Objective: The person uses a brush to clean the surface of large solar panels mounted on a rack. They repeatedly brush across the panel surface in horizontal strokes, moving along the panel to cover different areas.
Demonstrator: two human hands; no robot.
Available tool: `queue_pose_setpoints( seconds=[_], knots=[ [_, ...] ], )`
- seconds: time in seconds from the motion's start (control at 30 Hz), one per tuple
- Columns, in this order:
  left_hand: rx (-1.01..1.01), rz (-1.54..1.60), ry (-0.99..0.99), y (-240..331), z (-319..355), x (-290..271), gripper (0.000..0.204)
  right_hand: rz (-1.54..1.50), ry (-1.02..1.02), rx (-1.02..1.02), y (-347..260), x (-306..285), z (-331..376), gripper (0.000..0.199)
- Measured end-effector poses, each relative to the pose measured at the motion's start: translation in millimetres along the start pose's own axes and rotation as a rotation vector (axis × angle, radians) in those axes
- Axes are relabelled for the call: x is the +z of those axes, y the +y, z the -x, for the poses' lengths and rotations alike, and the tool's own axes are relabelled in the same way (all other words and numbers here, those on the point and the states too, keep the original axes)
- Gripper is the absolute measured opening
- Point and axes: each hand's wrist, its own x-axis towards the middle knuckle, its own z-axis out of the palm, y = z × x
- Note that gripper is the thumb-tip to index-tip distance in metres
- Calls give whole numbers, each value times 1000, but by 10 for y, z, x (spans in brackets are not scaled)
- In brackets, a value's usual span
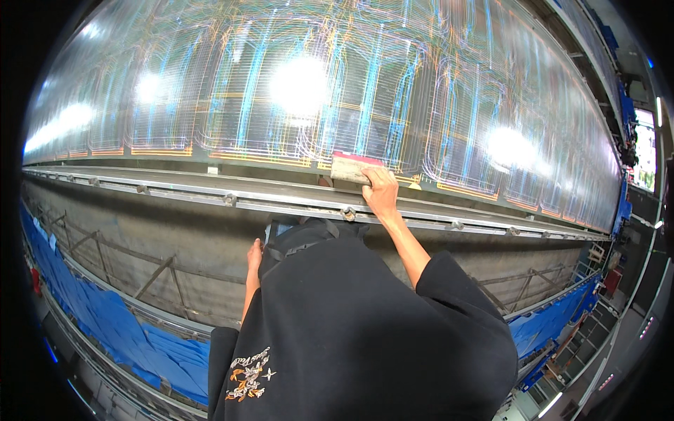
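Observation:
My right hand (381, 186) is closed around the worn, pale handle of a squeegee (347, 169). Its red-pink blade edge faces away from me and rests at the near border of a long glossy table surface (232, 105), which is covered in fine coloured lines. My left hand (255, 254) hangs low beside my body, next to my black clothing, away from the table. Only part of its fingers shows, and what they may hold is hidden.
A metal rail (281, 203) with several small knobs runs along the table's near edge, between it and me. Concrete floor (203, 231) lies below. Behind me, blue sheeting (105, 302) covers another long frame. Bright lamp reflections spot the table.

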Motion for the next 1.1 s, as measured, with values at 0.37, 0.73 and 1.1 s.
queue_pose_setpoints(
  seconds=[0.37,0.73,1.1],
  knots=[
    [-104,307,150,-547,-856,-822,60,-186,-72,19,-1666,1126,-1216,35],
    [-324,737,6,-1009,-1268,-3151,80,143,10,38,-2791,2575,-2699,37],
    [-386,533,-68,-1000,-1714,-3815,77,127,22,-115,-3025,2669,-1017,36]
  ],
)
